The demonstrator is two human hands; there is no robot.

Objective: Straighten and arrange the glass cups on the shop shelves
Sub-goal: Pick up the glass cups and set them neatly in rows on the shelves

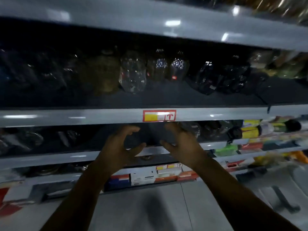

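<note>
Our left hand [119, 147] and right hand [182, 144] hung lower centre, fingers spread wide, holding nothing; wrapped glass cups [133, 72] lined the shelf [66, 116] mid-frame, so we judged a low two-sided cradle safest for straightening them.

Pale grey shelves [66, 116]; shelf label [159, 115] red-bordered, with yellow and white blocks; clear cups [132, 72] flecked with white glints; boxes [143, 177] red, white and dark blue; packets [250, 130] yellow and green; floor [150, 205] light grey.
</note>
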